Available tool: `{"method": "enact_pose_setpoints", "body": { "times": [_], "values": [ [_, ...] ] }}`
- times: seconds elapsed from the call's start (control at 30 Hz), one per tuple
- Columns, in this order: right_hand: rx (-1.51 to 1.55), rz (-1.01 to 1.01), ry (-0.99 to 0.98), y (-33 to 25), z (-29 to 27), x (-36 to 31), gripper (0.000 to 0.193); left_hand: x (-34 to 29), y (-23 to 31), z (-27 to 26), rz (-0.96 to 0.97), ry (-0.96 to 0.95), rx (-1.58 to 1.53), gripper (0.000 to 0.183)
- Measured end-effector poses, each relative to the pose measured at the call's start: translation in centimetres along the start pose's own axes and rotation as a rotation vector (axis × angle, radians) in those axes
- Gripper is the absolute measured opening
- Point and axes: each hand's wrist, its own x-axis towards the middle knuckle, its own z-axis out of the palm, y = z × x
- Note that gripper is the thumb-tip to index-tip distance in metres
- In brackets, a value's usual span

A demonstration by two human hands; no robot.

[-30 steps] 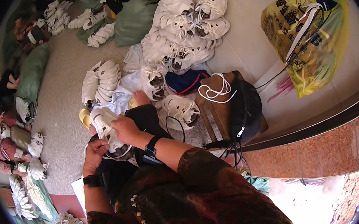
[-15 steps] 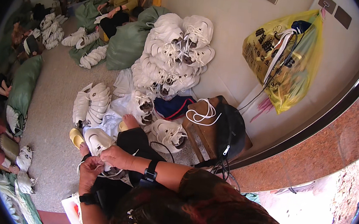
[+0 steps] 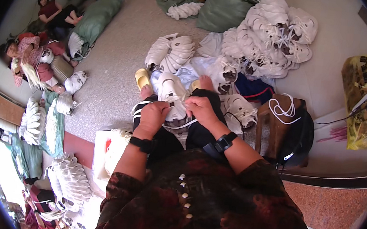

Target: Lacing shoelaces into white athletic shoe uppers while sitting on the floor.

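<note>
Between my legs sits a white shoe (image 3: 170,86), its toe pointing away from me. My left hand (image 3: 153,117) is closed in a pinch over the near left side of the shoe. A white shoelace (image 3: 186,126) loops out beside that hand and across the shoe's opening. At the right side of the lacing, my right hand (image 3: 203,109) is also pinched, with fingertips close to the eyelets. Both pinches seem to be on the lace, though its ends are partly hidden by the fingers.
Rows of white shoes (image 3: 170,53) lie ahead, and a tall pile of them (image 3: 265,45) stands ahead right. A wooden stool (image 3: 275,127) with a black bag (image 3: 301,134) and loose laces is at my right. Several people sit at the left near green sacks (image 3: 100,18).
The view has swung left, so the scene shifts right and more people show. My hands have moved apart, from close together at the shoe to either side of its lacing.
</note>
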Motion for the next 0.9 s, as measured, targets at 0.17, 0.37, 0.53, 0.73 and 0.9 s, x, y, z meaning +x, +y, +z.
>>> {"method": "enact_pose_setpoints", "body": {
  "times": [0.17,0.37,0.53,0.73,0.9],
  "values": [
    [0.028,-0.022,0.091,-0.1,0.7,0.4,0.014,-0.2,0.1,0.5,0.017,-0.099,0.391,0.017],
    [0.054,-0.015,0.108,0.9,0.5,0.6,0.013,0.4,0.4,1.0,-0.085,-0.142,0.521,0.018],
    [0.080,-0.008,0.124,1.2,0.1,0.4,0.012,1.8,1.4,0.4,-0.186,-0.284,0.556,0.020],
    [0.103,0.014,0.139,1.5,-0.3,-0.2,0.011,2.8,3.0,0.2,-0.317,-0.428,0.560,0.017],
    [0.048,0.021,0.110,1.5,-0.6,-0.1,0.011,1.6,-0.2,-0.2,-0.300,-0.290,0.078,0.018]
  ]
}}
